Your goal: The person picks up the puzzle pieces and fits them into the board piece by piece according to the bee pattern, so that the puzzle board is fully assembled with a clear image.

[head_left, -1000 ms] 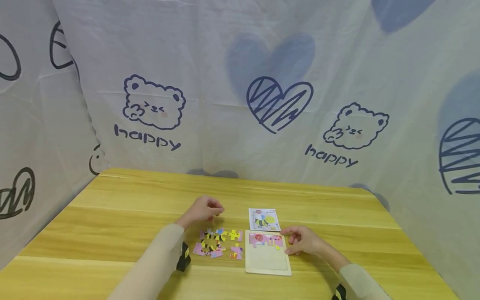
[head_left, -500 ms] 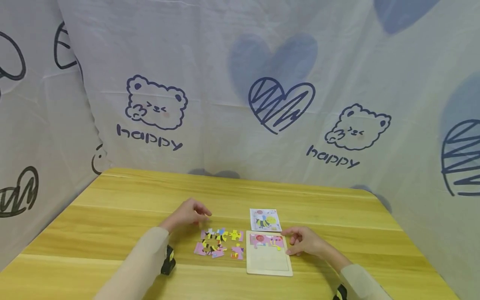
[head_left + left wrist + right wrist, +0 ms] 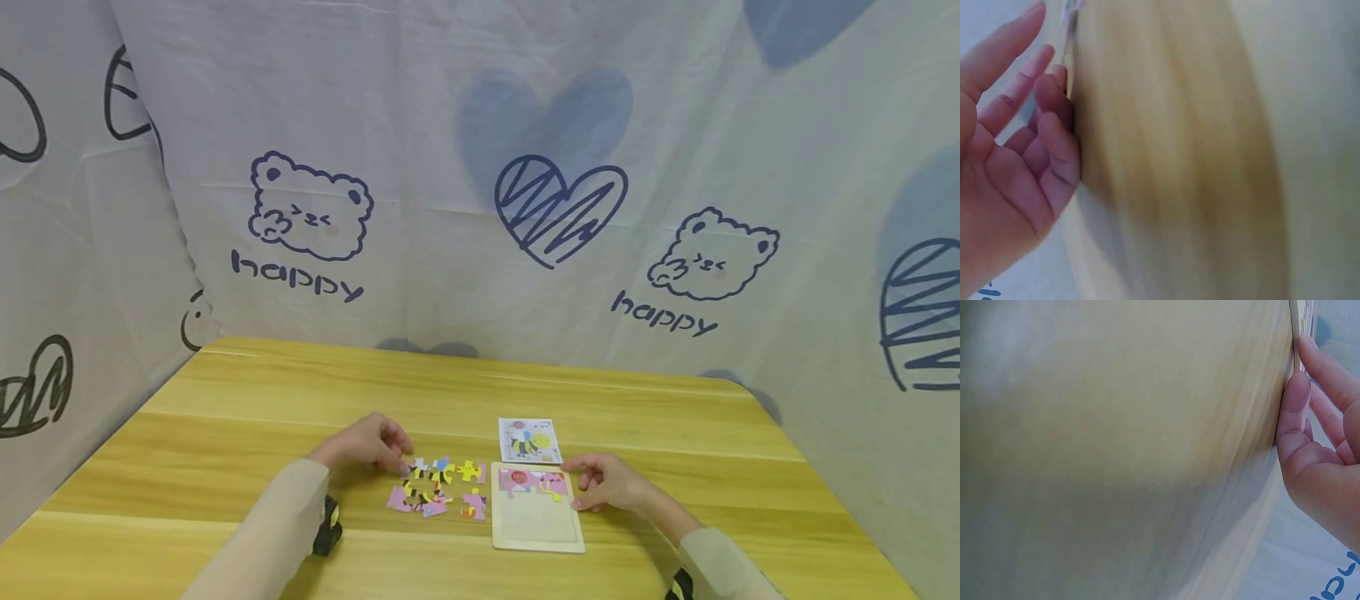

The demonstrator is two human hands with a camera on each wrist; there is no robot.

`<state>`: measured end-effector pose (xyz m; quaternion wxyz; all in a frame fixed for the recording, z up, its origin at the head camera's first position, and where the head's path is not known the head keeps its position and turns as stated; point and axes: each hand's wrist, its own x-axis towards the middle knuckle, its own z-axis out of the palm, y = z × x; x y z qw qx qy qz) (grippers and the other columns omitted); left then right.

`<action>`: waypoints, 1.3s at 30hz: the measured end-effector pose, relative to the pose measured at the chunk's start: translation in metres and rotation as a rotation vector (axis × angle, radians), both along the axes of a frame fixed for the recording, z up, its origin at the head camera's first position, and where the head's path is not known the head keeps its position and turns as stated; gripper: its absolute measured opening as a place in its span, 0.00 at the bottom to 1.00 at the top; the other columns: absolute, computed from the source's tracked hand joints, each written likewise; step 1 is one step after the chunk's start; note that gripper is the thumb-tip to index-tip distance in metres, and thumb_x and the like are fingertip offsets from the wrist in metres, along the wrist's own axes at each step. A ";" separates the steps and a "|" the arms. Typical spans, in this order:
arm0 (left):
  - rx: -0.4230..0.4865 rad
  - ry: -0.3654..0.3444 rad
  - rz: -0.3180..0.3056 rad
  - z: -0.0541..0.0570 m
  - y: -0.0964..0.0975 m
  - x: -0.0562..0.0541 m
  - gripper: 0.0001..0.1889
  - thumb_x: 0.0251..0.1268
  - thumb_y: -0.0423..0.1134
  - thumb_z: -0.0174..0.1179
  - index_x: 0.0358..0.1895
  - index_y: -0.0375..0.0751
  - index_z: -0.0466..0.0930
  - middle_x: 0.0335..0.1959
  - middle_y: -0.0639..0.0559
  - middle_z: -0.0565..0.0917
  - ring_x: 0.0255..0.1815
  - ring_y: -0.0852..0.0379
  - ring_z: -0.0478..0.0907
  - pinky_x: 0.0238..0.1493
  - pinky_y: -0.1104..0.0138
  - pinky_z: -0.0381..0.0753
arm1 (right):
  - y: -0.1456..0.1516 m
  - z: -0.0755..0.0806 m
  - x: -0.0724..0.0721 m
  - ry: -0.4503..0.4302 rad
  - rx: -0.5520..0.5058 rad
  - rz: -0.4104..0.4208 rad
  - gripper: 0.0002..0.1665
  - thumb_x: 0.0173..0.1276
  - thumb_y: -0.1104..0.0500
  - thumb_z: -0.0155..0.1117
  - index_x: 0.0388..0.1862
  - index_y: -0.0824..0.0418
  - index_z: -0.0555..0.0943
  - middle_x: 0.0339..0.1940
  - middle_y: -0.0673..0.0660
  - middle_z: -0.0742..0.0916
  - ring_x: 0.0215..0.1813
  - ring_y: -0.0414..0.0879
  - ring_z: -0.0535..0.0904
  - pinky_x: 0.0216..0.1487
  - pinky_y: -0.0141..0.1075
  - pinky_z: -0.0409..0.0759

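Observation:
My left hand (image 3: 367,443) reaches down at the left end of a group of loose jigsaw pieces (image 3: 431,502), fingertips right at the upper-left piece. In the left wrist view its thumb and forefinger stand apart, and the other fingers bend loosely. The pieces are pink, yellow and black. Beside them lies a pale wooden puzzle tray (image 3: 536,529), with joined pink pieces (image 3: 531,481) along its top. My right hand (image 3: 611,482) rests at the tray's right edge, forefinger near the upper corner and thumb lower down. The right wrist view shows both tips against the edge.
A picture card (image 3: 529,440) of a bee lies just behind the tray. The wooden table (image 3: 300,387) reaches back to a white cloth (image 3: 427,275) printed with bears and hearts, which also hangs at both sides.
My left hand has moved left and then down toward me, from behind the loose pieces to their upper-left end. My right hand stays at the tray's edge.

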<state>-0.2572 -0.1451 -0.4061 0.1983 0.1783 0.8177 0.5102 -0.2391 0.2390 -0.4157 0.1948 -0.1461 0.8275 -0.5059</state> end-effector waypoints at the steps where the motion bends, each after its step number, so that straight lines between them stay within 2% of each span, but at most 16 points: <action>1: -0.007 -0.002 0.004 0.000 0.000 0.000 0.12 0.45 0.28 0.65 0.35 0.27 0.76 0.18 0.53 0.71 0.16 0.63 0.63 0.17 0.73 0.62 | 0.000 0.000 0.000 0.001 0.001 0.002 0.30 0.45 0.73 0.68 0.50 0.78 0.70 0.27 0.56 0.73 0.23 0.40 0.68 0.21 0.26 0.71; 10: -0.090 0.010 0.042 0.002 0.003 0.001 0.11 0.44 0.28 0.66 0.32 0.30 0.76 0.15 0.55 0.70 0.14 0.64 0.61 0.16 0.74 0.59 | -0.001 0.002 0.002 0.016 0.000 0.006 0.31 0.45 0.74 0.68 0.50 0.78 0.70 0.27 0.56 0.73 0.23 0.40 0.68 0.21 0.26 0.71; 18: -0.165 0.052 0.092 0.004 0.011 0.005 0.11 0.41 0.27 0.68 0.28 0.33 0.75 0.15 0.55 0.68 0.14 0.64 0.61 0.15 0.73 0.59 | 0.003 -0.002 0.001 0.053 -0.042 0.061 0.29 0.44 0.67 0.72 0.48 0.72 0.74 0.26 0.55 0.73 0.22 0.39 0.68 0.21 0.28 0.73; 23: -0.190 0.062 0.119 0.003 0.013 0.004 0.10 0.40 0.26 0.69 0.26 0.34 0.76 0.14 0.55 0.68 0.14 0.63 0.60 0.15 0.73 0.58 | 0.001 0.000 0.003 0.031 -0.037 0.025 0.31 0.44 0.69 0.72 0.49 0.74 0.73 0.27 0.56 0.73 0.23 0.40 0.68 0.22 0.30 0.74; 24: -0.192 0.063 0.121 0.003 0.014 0.004 0.10 0.40 0.26 0.69 0.26 0.34 0.76 0.14 0.55 0.68 0.13 0.63 0.60 0.15 0.74 0.58 | 0.003 -0.001 0.002 0.046 -0.045 0.050 0.30 0.45 0.68 0.72 0.49 0.73 0.74 0.27 0.56 0.73 0.23 0.39 0.68 0.22 0.30 0.74; 28: -0.192 0.064 0.119 0.002 0.014 0.003 0.11 0.39 0.25 0.69 0.26 0.34 0.75 0.14 0.55 0.67 0.13 0.63 0.60 0.15 0.74 0.58 | 0.004 -0.002 0.000 0.043 -0.041 0.059 0.29 0.45 0.67 0.72 0.48 0.73 0.74 0.26 0.55 0.73 0.23 0.39 0.68 0.22 0.28 0.74; 34: -0.177 0.065 0.104 0.003 0.014 0.003 0.11 0.40 0.23 0.66 0.26 0.33 0.73 0.14 0.54 0.68 0.14 0.63 0.60 0.15 0.73 0.59 | -0.001 0.004 0.003 0.001 -0.011 0.011 0.30 0.47 0.71 0.69 0.50 0.77 0.71 0.27 0.56 0.73 0.23 0.40 0.67 0.21 0.27 0.71; 39: -0.129 0.041 0.097 0.006 0.013 0.002 0.09 0.42 0.22 0.63 0.26 0.32 0.72 0.15 0.52 0.69 0.14 0.62 0.61 0.15 0.74 0.59 | -0.001 0.004 0.003 -0.003 -0.009 0.008 0.30 0.47 0.73 0.68 0.51 0.78 0.70 0.27 0.56 0.73 0.23 0.40 0.67 0.21 0.27 0.71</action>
